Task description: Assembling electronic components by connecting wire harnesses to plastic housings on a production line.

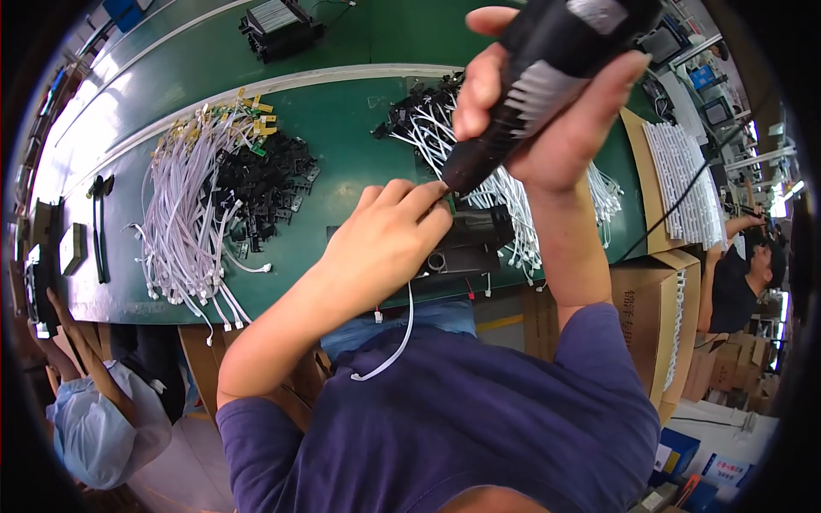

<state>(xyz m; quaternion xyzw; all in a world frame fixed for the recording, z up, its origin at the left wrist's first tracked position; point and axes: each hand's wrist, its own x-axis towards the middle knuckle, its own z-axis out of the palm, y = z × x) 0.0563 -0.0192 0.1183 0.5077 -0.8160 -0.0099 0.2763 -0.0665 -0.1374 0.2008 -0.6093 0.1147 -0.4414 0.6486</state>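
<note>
My right hand [560, 150] is wrapped round a black electric screwdriver [492, 141], held tilted with its tip pointing down and left. Beneath the tip, at the near edge of the bench, lies a black plastic housing [470, 244] with a round hole. My left hand [385, 229] is closed over the housing's left side, its index fingertip right by the screwdriver's tip. What the fingertips pinch there, if anything, is hidden. A white cable [409, 321] hangs from the housing over the bench edge toward my shirt.
Bundled white cables [184, 205] and a heap of black plastic parts [269, 179] lie left on the green bench [342, 111]. More white cables [428, 128] lie behind the housing. Cardboard boxes [637, 316] stand at right. Other people [111, 419] work at both sides.
</note>
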